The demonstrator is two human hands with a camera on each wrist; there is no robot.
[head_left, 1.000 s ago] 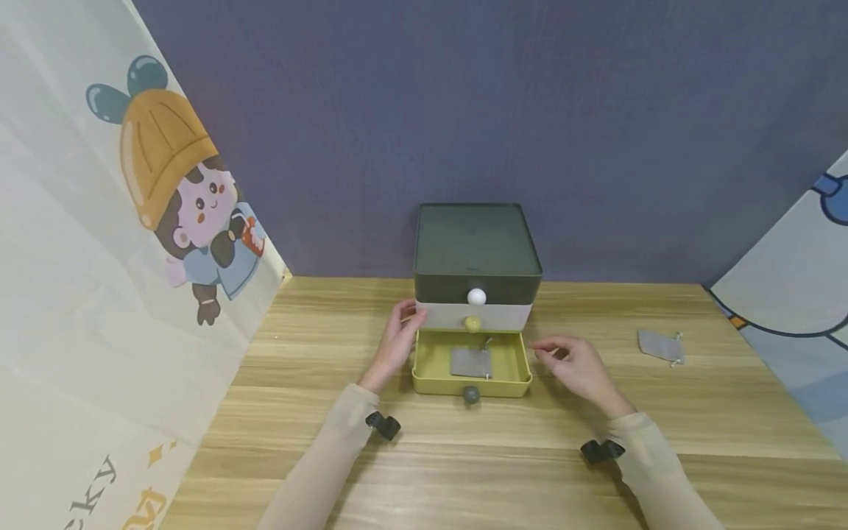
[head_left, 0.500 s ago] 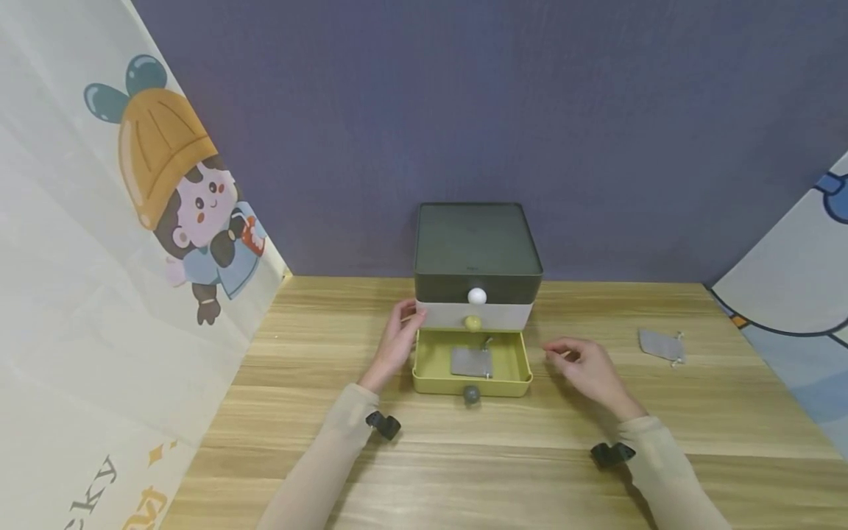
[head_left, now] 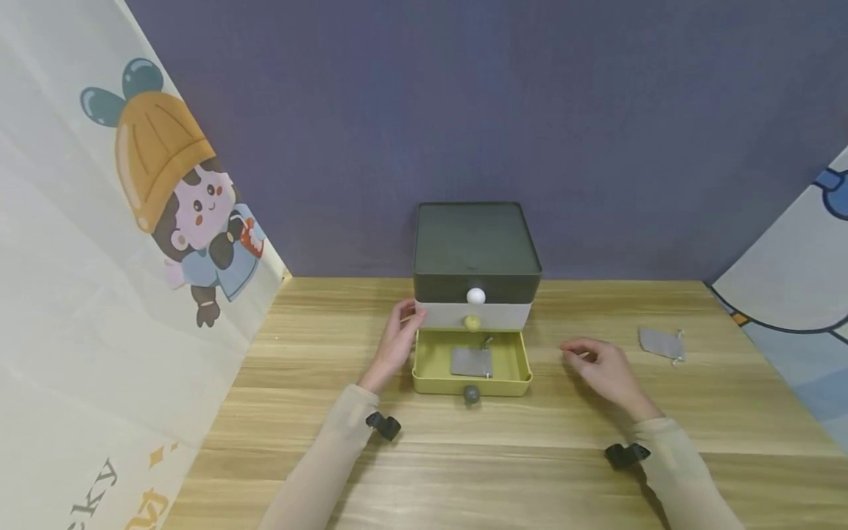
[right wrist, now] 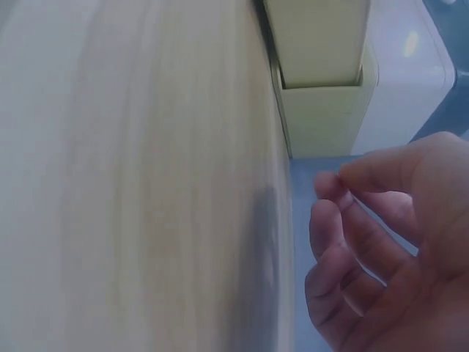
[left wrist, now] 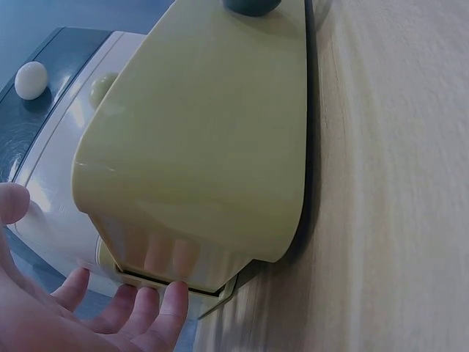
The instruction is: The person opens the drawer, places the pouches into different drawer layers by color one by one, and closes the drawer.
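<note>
A small drawer unit [head_left: 474,250] with a dark green top stands at the back of the wooden table. Its yellow bottom drawer [head_left: 430,384] is pulled out, and a flat grey pouch [head_left: 471,362] lies inside it. My left hand [head_left: 403,327] rests with straight fingers against the unit's left side, just above the open drawer; in the left wrist view the left hand [left wrist: 117,312] touches the unit beside the yellow drawer [left wrist: 212,139]. My right hand [head_left: 589,359] hovers over the table to the right of the drawer, loosely curled and holding nothing. The right hand [right wrist: 388,249] looks empty in its wrist view too.
A second grey pouch [head_left: 659,343] lies on the table at the far right. The upper drawers, with a white knob [head_left: 475,297] and a yellow knob [head_left: 472,322], are pushed in. Printed cloth panels stand along the left and right sides, with a purple wall behind.
My right hand has drifted to the right, away from the open yellow drawer. The left hand and the drawer unit have stayed put.
</note>
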